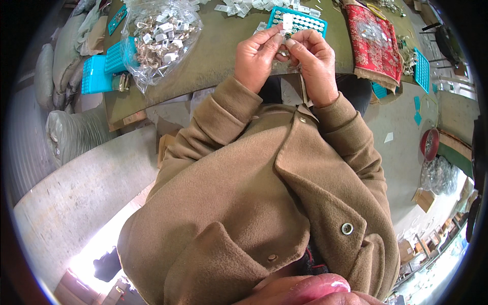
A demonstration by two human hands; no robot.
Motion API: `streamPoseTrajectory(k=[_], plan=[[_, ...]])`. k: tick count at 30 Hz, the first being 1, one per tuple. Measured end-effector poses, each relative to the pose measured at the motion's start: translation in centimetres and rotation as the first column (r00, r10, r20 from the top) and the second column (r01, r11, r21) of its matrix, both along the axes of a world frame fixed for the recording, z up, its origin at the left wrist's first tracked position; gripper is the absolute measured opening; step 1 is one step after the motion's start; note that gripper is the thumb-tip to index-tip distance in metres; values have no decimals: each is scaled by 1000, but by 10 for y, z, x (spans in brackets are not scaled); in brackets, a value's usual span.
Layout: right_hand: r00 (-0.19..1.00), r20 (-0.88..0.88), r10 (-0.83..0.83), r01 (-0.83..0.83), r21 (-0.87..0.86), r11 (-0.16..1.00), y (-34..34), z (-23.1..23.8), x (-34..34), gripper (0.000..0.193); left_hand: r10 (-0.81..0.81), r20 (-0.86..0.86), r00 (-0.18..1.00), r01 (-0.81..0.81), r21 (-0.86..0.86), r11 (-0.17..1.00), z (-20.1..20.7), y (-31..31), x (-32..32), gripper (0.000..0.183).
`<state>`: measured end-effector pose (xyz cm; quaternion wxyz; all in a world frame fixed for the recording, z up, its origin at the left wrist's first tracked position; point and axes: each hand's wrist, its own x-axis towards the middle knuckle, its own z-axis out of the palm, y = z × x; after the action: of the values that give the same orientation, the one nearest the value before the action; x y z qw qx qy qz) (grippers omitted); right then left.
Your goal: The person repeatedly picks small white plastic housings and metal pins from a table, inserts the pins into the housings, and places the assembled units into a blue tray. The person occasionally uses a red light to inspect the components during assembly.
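My left hand (pixel 255 57) and my right hand (pixel 316 62) meet above the table's near edge, fingertips pinched together. Between them is a small white plastic piece (pixel 287 22), its flat end standing up past the fingers. A tiny dark part (pixel 288 35) shows at its lower end, where both thumbs and forefingers close in. What lies deeper in the fingers is hidden. Just behind the hands rests a turquoise tray (pixel 322 25) with rows of round white pieces.
On the left of the table (pixel 218 46) sits a clear plastic bag (pixel 162 43) of white parts with wires, beside stacked turquoise trays (pixel 96 75). Loose white pieces (pixel 241 7) lie at the far edge. To the right, a red patterned cloth (pixel 373 48) hangs over the near edge.
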<state>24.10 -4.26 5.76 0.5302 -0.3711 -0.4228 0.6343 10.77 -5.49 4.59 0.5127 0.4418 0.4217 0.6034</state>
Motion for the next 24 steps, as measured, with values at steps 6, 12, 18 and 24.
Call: streamPoseTrajectory(k=[6, 12, 18, 24], plan=[[967, 248, -57, 12, 177, 984, -1, -4, 2, 27, 34, 192, 981, -2, -165, 986, 0, 0, 1, 28], [980, 176, -90, 67, 132, 989, -2, -13, -2, 28, 45, 218, 975, -1, -199, 980, -2, -1, 4, 28], [993, 6, -120, 119, 83, 989, -4, -11, -6, 16, 8, 212, 977, 31, -178, 983, -4, 1, 0, 27], [996, -88, 25, -23, 21, 1000, 1, -9, 3, 6, 14, 121, 993, -1, -103, 995, -2, 2, -2, 26]])
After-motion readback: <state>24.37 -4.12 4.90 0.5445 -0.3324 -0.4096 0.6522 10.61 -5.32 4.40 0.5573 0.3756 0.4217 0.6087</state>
